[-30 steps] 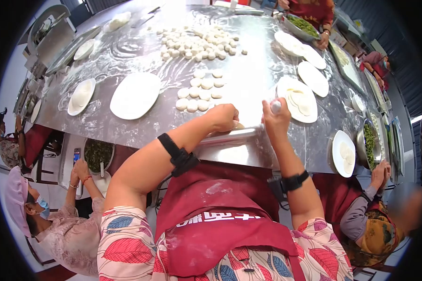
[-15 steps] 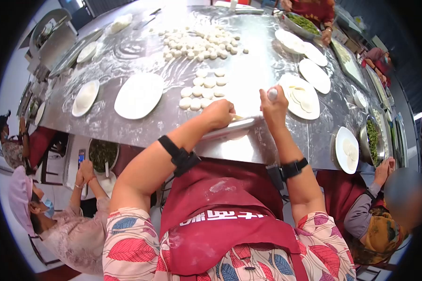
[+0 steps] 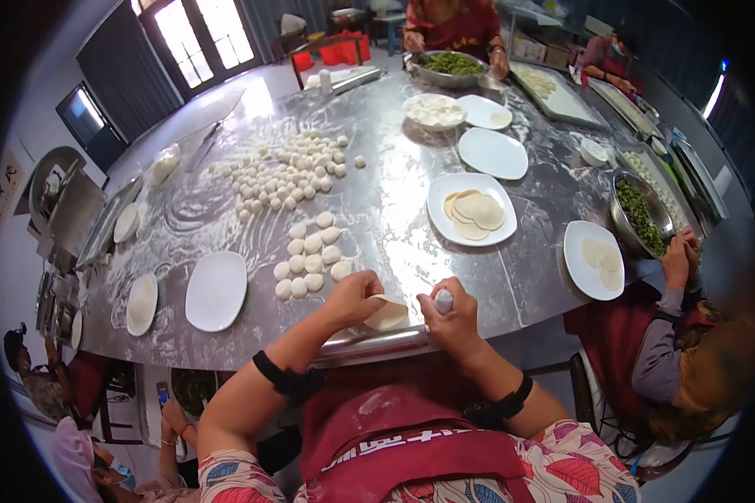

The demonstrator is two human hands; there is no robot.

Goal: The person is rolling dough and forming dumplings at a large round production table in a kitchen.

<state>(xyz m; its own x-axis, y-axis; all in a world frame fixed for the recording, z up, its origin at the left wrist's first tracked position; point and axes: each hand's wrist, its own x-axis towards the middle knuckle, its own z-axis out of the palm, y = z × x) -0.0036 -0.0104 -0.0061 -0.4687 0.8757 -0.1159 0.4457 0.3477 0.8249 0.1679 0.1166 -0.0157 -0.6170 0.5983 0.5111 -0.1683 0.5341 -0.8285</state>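
My left hand (image 3: 352, 300) pinches the edge of a thin round dough wrapper (image 3: 387, 313), close to the table's front edge. The metal rolling pin (image 3: 377, 342) lies just in front of me, below the wrapper. Right of the wrapper, my right hand (image 3: 453, 312) is closed around the handle of the rolling pin, and its rounded end shows between the fingers. Flattened dough pieces (image 3: 313, 244) sit in rows beyond my left hand. A white plate (image 3: 471, 235) with several rolled wrappers (image 3: 478, 210) stands beyond my right hand.
A heap of dough balls (image 3: 289, 172) lies on the floured metal table (image 3: 361, 218). An empty white plate (image 3: 216, 292) is at left, another plate (image 3: 594, 261) with wrappers at right. Co-workers' hands (image 3: 681, 256) are near a bowl of green filling (image 3: 642, 214); another person (image 3: 455, 25) stands across.
The view has tilted up and turned, showing more of the room. More of the wrapper now shows beside my left hand. My right hand still grips the handle.
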